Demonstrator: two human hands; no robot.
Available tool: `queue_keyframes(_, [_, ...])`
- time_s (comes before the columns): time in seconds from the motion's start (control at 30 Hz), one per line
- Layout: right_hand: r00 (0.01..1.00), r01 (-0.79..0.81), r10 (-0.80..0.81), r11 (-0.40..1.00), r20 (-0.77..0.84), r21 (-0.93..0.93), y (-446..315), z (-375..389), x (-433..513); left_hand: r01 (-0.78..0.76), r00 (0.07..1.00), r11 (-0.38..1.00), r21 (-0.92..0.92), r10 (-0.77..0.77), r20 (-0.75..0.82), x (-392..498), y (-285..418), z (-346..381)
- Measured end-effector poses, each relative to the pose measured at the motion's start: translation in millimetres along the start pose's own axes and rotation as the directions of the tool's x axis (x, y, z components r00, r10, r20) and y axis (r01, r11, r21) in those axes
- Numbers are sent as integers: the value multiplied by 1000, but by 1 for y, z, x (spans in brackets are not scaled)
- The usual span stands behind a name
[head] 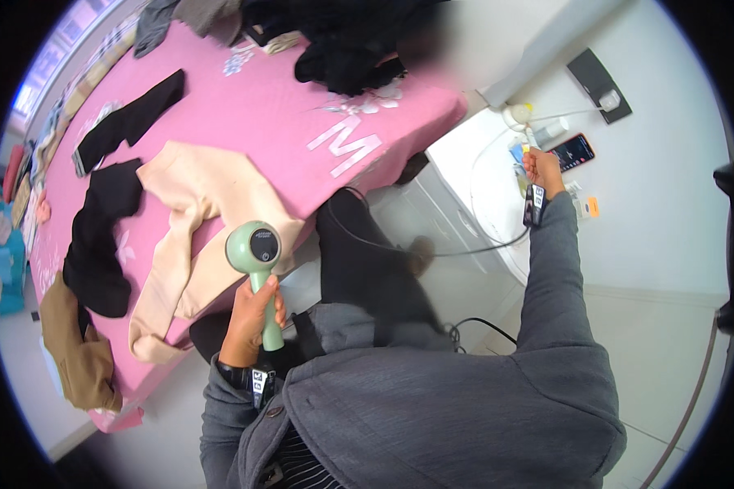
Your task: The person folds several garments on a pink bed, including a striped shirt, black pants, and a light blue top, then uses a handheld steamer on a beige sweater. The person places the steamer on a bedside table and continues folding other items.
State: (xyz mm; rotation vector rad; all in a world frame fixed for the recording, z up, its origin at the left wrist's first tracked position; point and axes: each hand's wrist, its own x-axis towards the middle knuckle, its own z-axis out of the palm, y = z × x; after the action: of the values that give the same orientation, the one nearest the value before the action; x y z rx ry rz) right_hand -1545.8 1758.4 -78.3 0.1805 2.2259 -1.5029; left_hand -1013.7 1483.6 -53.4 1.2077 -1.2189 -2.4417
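My left hand (254, 312) is closed around the handle of a light green handheld device with a round head (254, 247), held beside the bed's edge. Beneath and beyond its head, a cream long-legged garment (214, 177) lies spread on the pink bedding. My right hand (543, 168) reaches over the white cabinet top, its fingers pinched on a small white tube (531, 136). Right beside that hand are a phone (575, 153) with a lit screen, a pale bottle (552, 130) and a round cream-coloured container (516, 116).
Black garments (101, 238) and a brown garment (76, 348) lie along the bed's left side, with a dark clothes pile (348, 55) at its far edge. A black cable (440, 253) loops between bed and cabinet. A plug sits in a dark wall socket panel (593, 82).
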Motion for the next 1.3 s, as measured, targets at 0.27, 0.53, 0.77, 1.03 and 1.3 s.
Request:
queue_keyframes(0.27, [714, 357, -361, 925, 600, 131, -49, 172, -181, -234, 899, 889, 394, 352, -261, -10, -3, -22])
queue_keyframes(0.53, [113, 577, -502, 735, 857, 355, -17, 323, -357, 9, 559, 102, 995, 825, -90, -35, 6, -41])
queue_keyframes(0.77, [175, 563, -637, 690, 751, 455, 13, 363, -385, -49, 504, 114, 992, 861, -74, -38, -4, -45])
queue_keyframes(1.03, [-19, 758, -737, 430, 676, 491, 15, 359, -382, -202, 531, 360, 911, 822, -207, -35, -10, -47])
queue_keyframes(1.3, [52, 683, -649, 577, 759, 447, 16, 350, -371, -275, 905, 932, 237, 334, -264, -36, 1, -47])
